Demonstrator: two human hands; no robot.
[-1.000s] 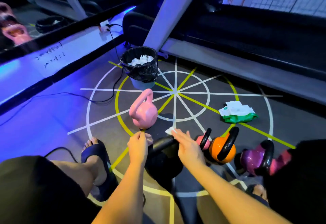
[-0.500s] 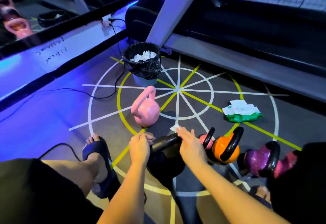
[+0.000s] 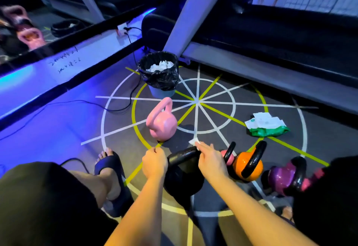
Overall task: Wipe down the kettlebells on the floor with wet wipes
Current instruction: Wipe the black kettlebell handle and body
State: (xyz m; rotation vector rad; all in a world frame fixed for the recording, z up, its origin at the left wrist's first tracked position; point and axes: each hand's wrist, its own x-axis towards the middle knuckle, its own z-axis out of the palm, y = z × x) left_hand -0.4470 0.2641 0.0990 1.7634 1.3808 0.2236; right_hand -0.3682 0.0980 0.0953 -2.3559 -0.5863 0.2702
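The black kettlebell (image 3: 184, 180) stands on the floor directly in front of the person, between the two forearms, and both hands are on its handle (image 3: 183, 153). That handle is the long axis that matters: it runs roughly left to right across the view, its right end a little farther away. The left hand (image 3: 155, 161) sits at the left end with fingers curled, its grip closed round the bar as far as the knuckles let one see. The right hand (image 3: 211, 160) lies over the right end, its grip pinched on a wet wipe (image 3: 194, 141), whose white corner sticks out beyond the fingertips. Both wrists are turned palm down and both arms reach forward.

By my judgement the wipe has to travel leftward along the bar toward the steadying left hand, so the right hand does the work.

The pink kettlebell (image 3: 161, 123) stands just beyond; the orange kettlebell (image 3: 248, 165) and purple kettlebell (image 3: 284, 176) are close on the right, and the wipes pack (image 3: 267, 124) lies farther off
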